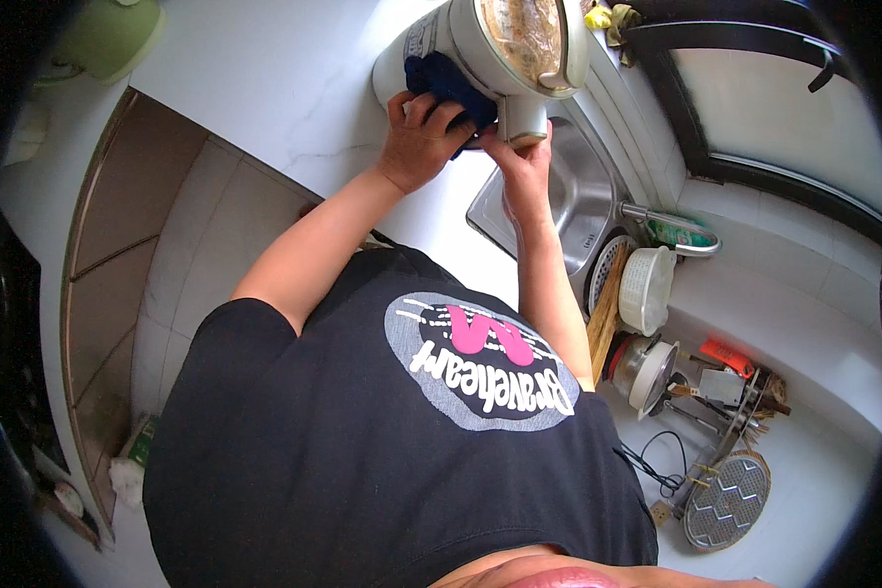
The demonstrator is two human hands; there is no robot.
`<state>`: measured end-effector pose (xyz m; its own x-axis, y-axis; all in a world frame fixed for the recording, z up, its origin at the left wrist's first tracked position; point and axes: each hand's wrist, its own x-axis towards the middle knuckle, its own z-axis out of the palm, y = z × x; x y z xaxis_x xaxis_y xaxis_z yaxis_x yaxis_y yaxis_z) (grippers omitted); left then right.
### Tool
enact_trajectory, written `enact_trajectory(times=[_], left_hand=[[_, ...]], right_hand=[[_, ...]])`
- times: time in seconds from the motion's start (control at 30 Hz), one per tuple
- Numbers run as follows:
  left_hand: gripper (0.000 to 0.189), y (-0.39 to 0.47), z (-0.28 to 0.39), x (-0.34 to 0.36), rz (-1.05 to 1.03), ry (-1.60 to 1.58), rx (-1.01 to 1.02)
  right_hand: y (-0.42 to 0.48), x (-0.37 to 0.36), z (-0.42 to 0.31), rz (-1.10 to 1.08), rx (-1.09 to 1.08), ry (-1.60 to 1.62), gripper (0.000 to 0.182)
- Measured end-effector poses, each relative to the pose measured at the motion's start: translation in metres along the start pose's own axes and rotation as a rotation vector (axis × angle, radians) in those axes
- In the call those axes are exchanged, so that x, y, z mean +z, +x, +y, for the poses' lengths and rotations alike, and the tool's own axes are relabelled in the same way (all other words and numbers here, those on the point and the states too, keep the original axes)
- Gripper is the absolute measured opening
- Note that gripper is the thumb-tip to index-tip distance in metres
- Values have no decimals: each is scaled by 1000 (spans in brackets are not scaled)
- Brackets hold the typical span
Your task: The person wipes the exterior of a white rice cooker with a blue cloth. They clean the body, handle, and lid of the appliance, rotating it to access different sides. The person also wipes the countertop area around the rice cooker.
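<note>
A whitish, rounded countertop kitchen appliance (478, 51) with a brownish, shiny top panel and a curved lid handle is tilted over the counter beside the sink. My left hand (420, 140) presses a dark blue cloth (448, 84) against its side, fingers bent over the fabric. Close by on the right, my right hand (522, 165) grips the stubby part (523, 121) jutting from the appliance's near side; some of its fingers are hidden behind that part.
A steel sink (581, 191) with a faucet (676, 228) lies to the right. Nearer me stand a white basket (645, 290), wooden chopsticks (606, 312), a lidded pot (650, 375) and a utensil rack (735, 426). A black-framed window (779, 110) is at upper right, and a green object (114, 40) at upper left.
</note>
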<state>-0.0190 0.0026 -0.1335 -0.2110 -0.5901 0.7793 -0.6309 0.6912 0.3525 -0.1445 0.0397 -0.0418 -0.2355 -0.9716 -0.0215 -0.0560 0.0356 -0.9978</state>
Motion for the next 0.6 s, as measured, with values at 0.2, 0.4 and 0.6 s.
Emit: enact_trajectory(times=[0.2,0.4,0.6], left_hand=[[15,-1,2,1,-56,62,-1],[15,-13,-3,-2,-31,55,-66],[14,2,7,2,6,84,-24]], right_hand=[[0,5,0,60,-22,-48,41],[-10,8,-5,268,-113,-648,40],[-11,12,-8,282,-146,-654,38]])
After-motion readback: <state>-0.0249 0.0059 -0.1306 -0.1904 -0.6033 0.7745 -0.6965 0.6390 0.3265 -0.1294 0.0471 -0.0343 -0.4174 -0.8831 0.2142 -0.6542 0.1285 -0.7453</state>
